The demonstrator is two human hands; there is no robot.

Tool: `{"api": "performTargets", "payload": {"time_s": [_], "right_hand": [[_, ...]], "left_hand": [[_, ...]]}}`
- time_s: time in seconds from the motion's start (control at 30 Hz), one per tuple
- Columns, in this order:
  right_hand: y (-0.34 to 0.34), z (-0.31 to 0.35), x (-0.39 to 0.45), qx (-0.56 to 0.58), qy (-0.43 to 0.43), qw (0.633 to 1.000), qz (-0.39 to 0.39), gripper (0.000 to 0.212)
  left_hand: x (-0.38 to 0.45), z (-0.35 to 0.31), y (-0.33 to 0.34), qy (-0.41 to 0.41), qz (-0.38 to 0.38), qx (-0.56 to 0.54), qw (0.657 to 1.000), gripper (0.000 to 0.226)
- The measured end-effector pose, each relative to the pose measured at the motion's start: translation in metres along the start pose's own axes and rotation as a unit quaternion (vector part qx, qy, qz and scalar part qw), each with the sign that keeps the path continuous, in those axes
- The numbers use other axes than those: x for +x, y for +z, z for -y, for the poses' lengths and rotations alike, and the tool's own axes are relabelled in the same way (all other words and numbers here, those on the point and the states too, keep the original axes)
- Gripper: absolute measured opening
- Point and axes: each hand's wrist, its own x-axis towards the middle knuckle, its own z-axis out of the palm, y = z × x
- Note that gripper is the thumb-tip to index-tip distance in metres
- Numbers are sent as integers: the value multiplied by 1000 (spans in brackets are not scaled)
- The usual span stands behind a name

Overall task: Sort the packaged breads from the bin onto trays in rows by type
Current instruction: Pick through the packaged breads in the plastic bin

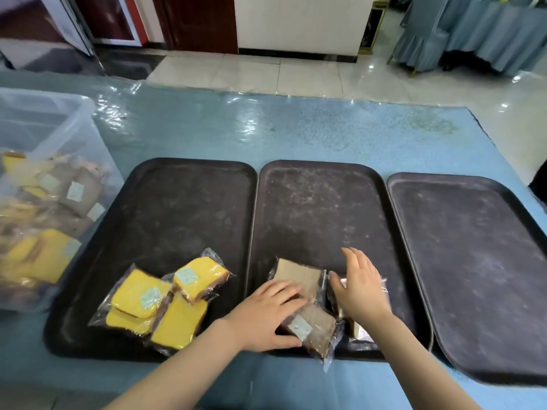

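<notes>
We see three dark trays side by side on a blue table (296, 128) covered in clear plastic. On the left tray (177, 202), four packets of yellow bread (165, 303) lie in a loose cluster at the near end, some overlapping. On the middle tray (325, 202), brown bread packets (299, 276) sit at the near edge. Our left hand (266, 315) rests on them, fingers (285, 291) stretched nearly straight on top of one packet and thumb along the side of the nearest packet (313, 327), which juts over the tray's front rim. Our right hand (359, 285) lies over another packet just to the right, fingers apart and relaxed, pressing rather than gripping. The right tray (473, 247) holds nothing. At the far left stands a clear plastic bin (44, 128) with more yellow and brown packets heaped inside.
</notes>
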Motion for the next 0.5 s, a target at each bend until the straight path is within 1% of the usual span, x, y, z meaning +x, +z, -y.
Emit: {"api": "performTargets", "payload": {"time_s": [0.1, 0.2, 0.33, 0.43, 0.5], "right_hand": [[9, 47, 8, -9, -29, 1000, -8, 57], [23, 104, 13, -13, -58, 998, -10, 57], [45, 185, 11, -13, -46, 999, -7, 59], [63, 253, 3, 11, -43, 999, -11, 61], [71, 296, -1, 25, -49, 998, -11, 60]], "left_hand": [[-21, 29, -15, -31, -34, 10, 999, 69], [-53, 69, -31, -80, -63, 10, 995, 66], [-118, 126, -56, -117, -103, 1, 988, 70], [-170, 165, -83, -141, -169, -26, 975, 61], [-200, 185, -103, -152, -192, -30, 969, 53]]}}
